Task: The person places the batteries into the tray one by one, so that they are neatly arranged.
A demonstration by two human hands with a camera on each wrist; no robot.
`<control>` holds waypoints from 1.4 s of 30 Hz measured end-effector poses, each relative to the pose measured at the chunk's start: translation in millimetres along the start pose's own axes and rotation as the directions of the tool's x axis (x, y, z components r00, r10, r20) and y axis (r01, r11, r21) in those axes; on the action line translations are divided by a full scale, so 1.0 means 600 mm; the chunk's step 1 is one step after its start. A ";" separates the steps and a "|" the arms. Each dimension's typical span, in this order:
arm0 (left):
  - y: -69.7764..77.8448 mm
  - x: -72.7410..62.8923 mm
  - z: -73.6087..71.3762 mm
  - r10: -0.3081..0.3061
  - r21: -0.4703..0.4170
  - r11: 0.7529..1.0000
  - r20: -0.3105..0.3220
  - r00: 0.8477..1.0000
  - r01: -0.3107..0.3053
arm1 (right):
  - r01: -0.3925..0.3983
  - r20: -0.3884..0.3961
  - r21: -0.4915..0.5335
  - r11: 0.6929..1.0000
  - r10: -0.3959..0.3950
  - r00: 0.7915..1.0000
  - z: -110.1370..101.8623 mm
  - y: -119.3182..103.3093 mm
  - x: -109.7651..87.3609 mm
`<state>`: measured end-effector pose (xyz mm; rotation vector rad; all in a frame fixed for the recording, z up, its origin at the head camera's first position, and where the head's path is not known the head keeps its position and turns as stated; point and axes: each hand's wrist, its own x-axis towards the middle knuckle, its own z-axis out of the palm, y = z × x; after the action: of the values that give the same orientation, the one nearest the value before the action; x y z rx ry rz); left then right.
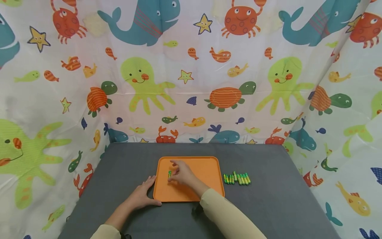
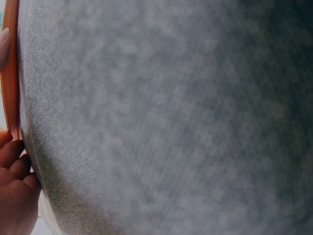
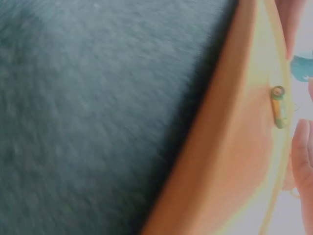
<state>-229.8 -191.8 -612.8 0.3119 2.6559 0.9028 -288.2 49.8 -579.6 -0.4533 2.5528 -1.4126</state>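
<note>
An orange tray (image 1: 197,164) lies on the grey table. My left hand (image 1: 143,196) touches its left front corner, the fingers along the left edge and the thumb at the front edge. In the left wrist view, fingertips rest against the rim (image 2: 10,83). One small green and yellow battery (image 1: 169,174) is on the left part of the tray. My right hand (image 1: 183,175) hovers just right of it, thumb and fingers spread apart. The right wrist view shows that battery (image 3: 279,107) with a gap between it and the fingers (image 3: 302,152).
Several more green and yellow batteries (image 1: 237,178) are grouped in a row on the table, right of the tray. A white curtain (image 1: 185,126) printed with sea animals hangs behind the grey table (image 1: 262,205) and along both sides.
</note>
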 end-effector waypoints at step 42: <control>-0.001 -0.005 -0.001 0.033 -0.034 0.999 -0.018 0.999 -0.034 | 0.209 -0.219 -0.058 0.976 -0.217 0.951 -0.192 -0.045 -0.080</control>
<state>-227.7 -193.3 -611.8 0.3431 2.6553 0.9638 -274.3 144.2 -494.7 -0.6260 2.7804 -1.5764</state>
